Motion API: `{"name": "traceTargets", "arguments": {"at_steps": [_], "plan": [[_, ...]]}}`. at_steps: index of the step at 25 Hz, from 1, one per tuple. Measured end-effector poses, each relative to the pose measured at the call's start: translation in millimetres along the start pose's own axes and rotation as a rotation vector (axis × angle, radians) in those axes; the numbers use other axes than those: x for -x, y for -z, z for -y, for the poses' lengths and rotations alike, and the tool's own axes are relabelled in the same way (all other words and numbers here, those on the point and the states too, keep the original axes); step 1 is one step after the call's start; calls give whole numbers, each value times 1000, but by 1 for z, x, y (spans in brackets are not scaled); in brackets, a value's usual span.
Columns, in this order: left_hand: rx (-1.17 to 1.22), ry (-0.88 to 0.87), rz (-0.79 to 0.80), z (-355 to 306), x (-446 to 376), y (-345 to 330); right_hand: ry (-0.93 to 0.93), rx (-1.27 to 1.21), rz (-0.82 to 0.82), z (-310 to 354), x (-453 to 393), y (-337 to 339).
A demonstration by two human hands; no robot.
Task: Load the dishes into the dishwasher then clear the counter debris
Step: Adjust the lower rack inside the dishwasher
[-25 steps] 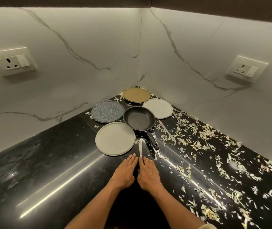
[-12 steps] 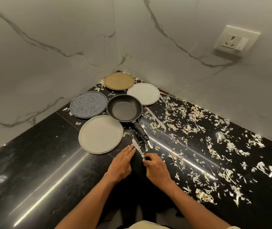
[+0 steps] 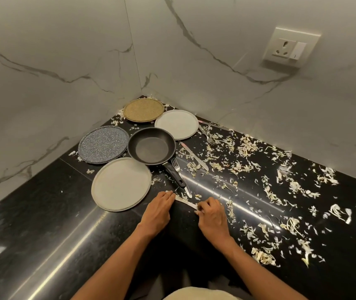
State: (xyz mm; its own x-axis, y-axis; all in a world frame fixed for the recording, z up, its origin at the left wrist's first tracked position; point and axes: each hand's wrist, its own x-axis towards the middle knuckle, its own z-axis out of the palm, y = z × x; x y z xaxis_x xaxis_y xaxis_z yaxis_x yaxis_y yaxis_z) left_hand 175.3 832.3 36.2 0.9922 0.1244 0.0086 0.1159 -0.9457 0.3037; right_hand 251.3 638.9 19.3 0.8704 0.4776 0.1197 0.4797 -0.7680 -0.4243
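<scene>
On the black counter [image 3: 43, 224] lie a large grey plate [image 3: 121, 184], a speckled blue plate [image 3: 103, 144], a tan plate [image 3: 143, 110], a white plate [image 3: 176, 124] and a black frying pan [image 3: 151, 148]. A fork [image 3: 179, 173] lies beside the pan handle, and a table knife [image 3: 194, 155] lies to its right. My right hand [image 3: 210, 213] pinches the handle end of a small knife [image 3: 184, 201] lying flat. My left hand [image 3: 158, 210] rests flat on the counter with its fingertips at the blade end.
Pale vegetable shavings [image 3: 270, 191] are scattered over the right half of the counter. More cutlery [image 3: 209, 135] lies by the right wall. Marble walls meet in the corner behind the plates, with a socket [image 3: 290, 48] on the right wall.
The camera tilted down and right. My right hand went from flat beside the left to curled, pinching the small knife's handle, and the knife turned from upright to slanted.
</scene>
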Motion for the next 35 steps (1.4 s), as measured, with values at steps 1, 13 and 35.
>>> {"name": "traceTargets", "arguments": {"at_steps": [1, 13, 35], "plan": [[-11, 6, -6, -1, -4, 1, -31, -17, 26, -1, -2, 2], [-50, 17, 12, 5, -29, 15, -130, 1, 294, 2, -31, 16], [129, -118, -226, -59, 40, 7, -97, -35, -206, -25, 76, 75]]}}
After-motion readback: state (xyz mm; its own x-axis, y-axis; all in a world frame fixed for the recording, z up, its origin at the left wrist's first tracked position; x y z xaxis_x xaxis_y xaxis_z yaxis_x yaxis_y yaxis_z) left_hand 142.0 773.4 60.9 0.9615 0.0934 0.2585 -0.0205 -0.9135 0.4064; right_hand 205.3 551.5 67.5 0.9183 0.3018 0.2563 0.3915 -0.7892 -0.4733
